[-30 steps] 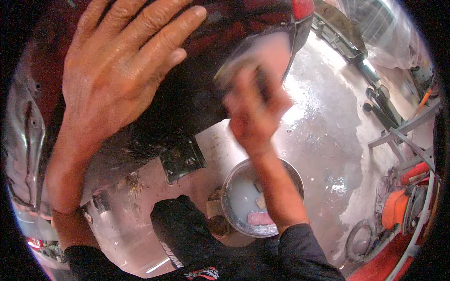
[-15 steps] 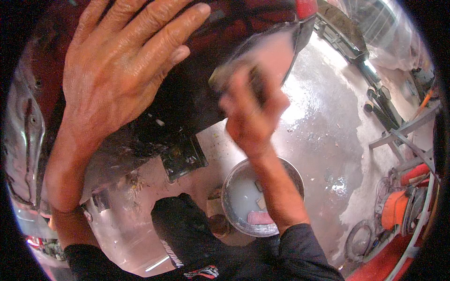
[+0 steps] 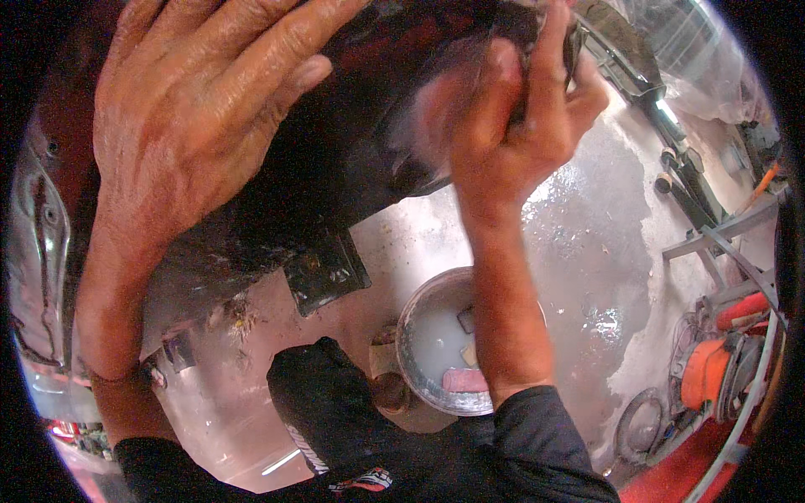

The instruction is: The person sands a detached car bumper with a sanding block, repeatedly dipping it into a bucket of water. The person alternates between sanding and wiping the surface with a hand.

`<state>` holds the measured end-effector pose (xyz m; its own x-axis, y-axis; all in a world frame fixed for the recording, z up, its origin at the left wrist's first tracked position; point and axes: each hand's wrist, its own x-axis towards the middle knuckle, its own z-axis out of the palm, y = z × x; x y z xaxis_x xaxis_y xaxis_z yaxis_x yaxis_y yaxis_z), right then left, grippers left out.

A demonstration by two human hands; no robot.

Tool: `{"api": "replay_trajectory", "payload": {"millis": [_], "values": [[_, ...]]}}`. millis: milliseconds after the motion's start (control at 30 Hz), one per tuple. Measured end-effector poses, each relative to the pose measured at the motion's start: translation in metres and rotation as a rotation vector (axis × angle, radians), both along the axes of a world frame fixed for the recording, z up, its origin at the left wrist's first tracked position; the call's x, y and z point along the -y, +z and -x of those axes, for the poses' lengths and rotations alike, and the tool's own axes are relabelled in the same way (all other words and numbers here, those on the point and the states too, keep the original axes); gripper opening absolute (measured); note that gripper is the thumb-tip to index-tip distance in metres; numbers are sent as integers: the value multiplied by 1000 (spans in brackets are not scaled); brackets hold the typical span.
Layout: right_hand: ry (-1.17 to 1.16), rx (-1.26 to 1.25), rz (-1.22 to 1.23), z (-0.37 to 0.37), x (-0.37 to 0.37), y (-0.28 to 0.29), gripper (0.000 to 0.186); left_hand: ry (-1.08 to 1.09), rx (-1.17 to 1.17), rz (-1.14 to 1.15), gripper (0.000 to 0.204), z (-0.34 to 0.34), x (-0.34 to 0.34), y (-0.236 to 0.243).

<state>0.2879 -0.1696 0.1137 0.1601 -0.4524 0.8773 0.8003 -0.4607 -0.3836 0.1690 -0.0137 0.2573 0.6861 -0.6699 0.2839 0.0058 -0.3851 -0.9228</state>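
Black, reddish-tinged bodywork [image 3: 377, 92] fills the top of the frame, a pale, dull patch [image 3: 438, 109] showing on it at upper centre. At upper left, the left hand [image 3: 189, 117] lies over the panel with its fingers spread, grasping nothing. Right of the patch, the right hand [image 3: 524, 117] has its fingers bent at the panel's edge; I cannot tell whether anything is held beneath them. Both the skin and the surface shine as if wet, so the left palm could slip if weight came onto it, and the right knuckles could scrape the panel's edge should that hand run too far. Grit caught under the fingers might also scratch the gloss. Below, at lower centre, a round basin [image 3: 406, 335] of cloudy liquid holds a pink roll [image 3: 464, 381]; the right forearm hides its right side, and a dark-clad leg [image 3: 314, 394] is near enough that a shift of stance could tip it. Wet floor [image 3: 587, 226], a grey metal stand [image 3: 713, 241] and an orange device [image 3: 703, 377] crowd the right.
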Motion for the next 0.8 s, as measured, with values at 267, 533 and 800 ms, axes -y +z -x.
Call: {"api": "replay_trajectory", "payload": {"millis": [267,533,800], "values": [[91,12,154,13,-3,-35,48,-161,-60,137,43,-11,-1,-14],[148,-11,238,49,-27,-95,41,-32,-46,190,41,-2,18,-4],[-107,104,212,-30,25,-9,45,-103,52,-84,42,-16,-11,-8]]}}
